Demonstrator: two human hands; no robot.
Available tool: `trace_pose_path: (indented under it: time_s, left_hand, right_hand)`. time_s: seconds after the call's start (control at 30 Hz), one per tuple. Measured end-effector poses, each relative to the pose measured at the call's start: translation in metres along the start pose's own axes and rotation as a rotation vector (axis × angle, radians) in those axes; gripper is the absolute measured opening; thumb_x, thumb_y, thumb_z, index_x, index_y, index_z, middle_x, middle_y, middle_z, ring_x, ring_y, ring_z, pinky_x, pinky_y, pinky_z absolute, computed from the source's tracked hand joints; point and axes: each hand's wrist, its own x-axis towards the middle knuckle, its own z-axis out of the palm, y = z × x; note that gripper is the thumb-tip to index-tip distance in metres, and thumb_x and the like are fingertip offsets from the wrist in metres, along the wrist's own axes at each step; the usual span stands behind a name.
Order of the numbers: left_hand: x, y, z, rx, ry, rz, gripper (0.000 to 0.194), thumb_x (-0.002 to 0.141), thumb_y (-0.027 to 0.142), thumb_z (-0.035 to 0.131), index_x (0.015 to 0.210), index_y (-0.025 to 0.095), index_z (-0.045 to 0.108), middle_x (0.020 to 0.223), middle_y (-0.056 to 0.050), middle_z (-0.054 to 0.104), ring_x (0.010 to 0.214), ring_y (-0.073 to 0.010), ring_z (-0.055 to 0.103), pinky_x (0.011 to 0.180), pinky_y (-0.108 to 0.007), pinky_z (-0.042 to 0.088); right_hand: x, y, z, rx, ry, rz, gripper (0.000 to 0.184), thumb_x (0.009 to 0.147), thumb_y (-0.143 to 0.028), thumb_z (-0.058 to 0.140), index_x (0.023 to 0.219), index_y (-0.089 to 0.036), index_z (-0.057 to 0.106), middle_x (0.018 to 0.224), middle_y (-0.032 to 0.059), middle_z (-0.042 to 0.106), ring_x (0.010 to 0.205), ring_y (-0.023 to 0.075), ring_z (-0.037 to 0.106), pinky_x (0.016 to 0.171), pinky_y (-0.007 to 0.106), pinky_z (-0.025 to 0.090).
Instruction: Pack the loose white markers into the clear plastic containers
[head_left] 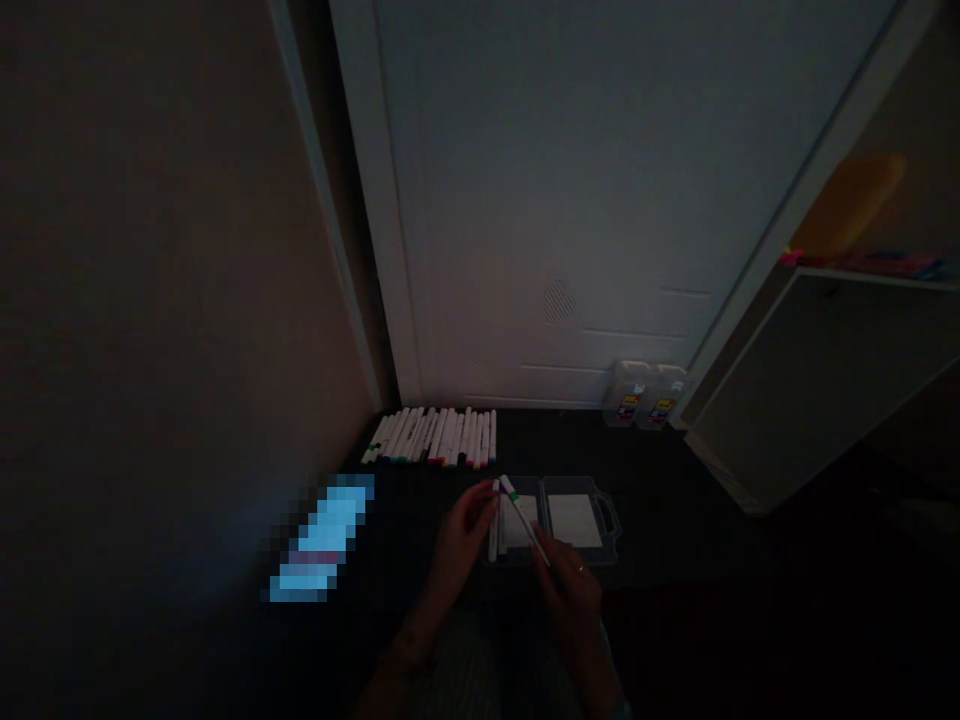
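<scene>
My right hand (571,580) is closed around a white marker with a green band (526,518), its banded end tilted up and to the left. My left hand (466,525) has its fingers curled in a pinch at the upper end of another white marker (493,543). That marker lies along the left side of an open clear plastic case (611,550) with a handle cut-out. White paper-like inserts (574,521) show in both halves of the case. The dim light blurs the exact contact of my left fingertips.
A row of several white markers (450,437) with coloured ends lies at the back left of the dark table (555,440). Two clear plastic cases (630,393) stand against the white panel (555,200) at the back right. A pixelated bright blue patch (322,540) is on the left.
</scene>
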Motion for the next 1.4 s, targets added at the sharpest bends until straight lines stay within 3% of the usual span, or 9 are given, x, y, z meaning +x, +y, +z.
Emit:
trace_pose_path:
  time_s: [0.13, 0.33, 0.53, 0.7, 0.97, 1.23, 1.4]
  left_hand:
    - [-0.013, -0.015, -0.006, 0.464, 0.017, 0.252, 0.033, 0.09, 0.035, 0.05, 0.121, 0.028, 0.059, 0.129, -0.006, 0.058, 0.123, -0.0225, 0.049, 0.107, -0.044, 0.034]
    - [-0.03, -0.02, -0.012, 0.786, -0.206, 0.409, 0.051, 0.087, 0.036, 0.057, 0.136, 0.032, 0.045, 0.147, -0.005, 0.041, 0.134, -0.0276, 0.036, 0.108, -0.051, 0.031]
    - [-0.031, -0.03, -0.017, 0.74, -0.333, 0.445, 0.07, 0.079, 0.04, 0.069, 0.141, 0.031, 0.039, 0.151, -0.003, 0.034, 0.14, -0.0275, 0.027, 0.111, -0.049, 0.033]
    - [-0.027, -0.035, -0.018, 0.679, -0.39, 0.428, 0.058, 0.085, 0.035, 0.063, 0.139, 0.032, 0.042, 0.147, -0.001, 0.042, 0.141, -0.0253, 0.026, 0.111, -0.051, 0.033]
    - [-0.024, -0.038, -0.017, 0.599, -0.443, 0.376, 0.062, 0.083, 0.024, 0.065, 0.139, 0.034, 0.042, 0.145, 0.001, 0.044, 0.141, -0.0235, 0.026, 0.112, -0.049, 0.033]
    - [-0.025, -0.042, -0.017, 0.56, -0.432, 0.342, 0.057, 0.08, 0.023, 0.067, 0.134, 0.031, 0.05, 0.142, 0.0, 0.049, 0.141, -0.0244, 0.027, 0.113, -0.05, 0.032]
    - [-0.03, -0.043, -0.016, 0.517, -0.313, 0.289, 0.065, 0.079, 0.023, 0.068, 0.138, 0.03, 0.044, 0.147, -0.003, 0.042, 0.137, -0.0234, 0.035, 0.113, -0.046, 0.032]
  right_hand:
    - [0.002, 0.013, 0.006, -0.059, 0.008, 0.031, 0.032, 0.096, -0.025, 0.045, 0.126, -0.023, 0.057, 0.106, 0.0079, 0.069, 0.092, 0.0187, 0.066, 0.079, 0.032, 0.056]
    - [0.001, 0.017, 0.014, -0.133, -0.067, -0.01, 0.034, 0.099, -0.024, 0.036, 0.125, -0.024, 0.058, 0.114, 0.0082, 0.067, 0.096, 0.0192, 0.064, 0.083, 0.034, 0.055]
    - [0.003, 0.011, 0.017, -0.23, -0.081, 0.04, 0.034, 0.099, -0.027, 0.037, 0.125, -0.021, 0.058, 0.104, 0.0098, 0.069, 0.092, 0.0197, 0.064, 0.08, 0.034, 0.053]
    - [0.006, 0.009, 0.019, -0.327, -0.107, -0.01, 0.03, 0.095, -0.027, 0.048, 0.123, -0.021, 0.06, 0.099, 0.0075, 0.07, 0.091, 0.0211, 0.061, 0.081, 0.035, 0.05]
    - [0.002, 0.007, 0.029, -0.362, -0.136, -0.044, 0.034, 0.09, -0.027, 0.058, 0.123, -0.023, 0.059, 0.1, 0.0054, 0.069, 0.095, 0.024, 0.058, 0.085, 0.039, 0.046]
    - [-0.001, 0.007, 0.026, -0.36, -0.167, -0.041, 0.035, 0.09, -0.028, 0.058, 0.125, -0.026, 0.057, 0.104, 0.0049, 0.067, 0.099, 0.0249, 0.055, 0.088, 0.043, 0.044]
    - [-0.001, 0.008, 0.025, -0.361, -0.179, -0.021, 0.036, 0.09, -0.029, 0.058, 0.126, -0.026, 0.056, 0.108, 0.0056, 0.065, 0.1, 0.0238, 0.055, 0.088, 0.041, 0.046]
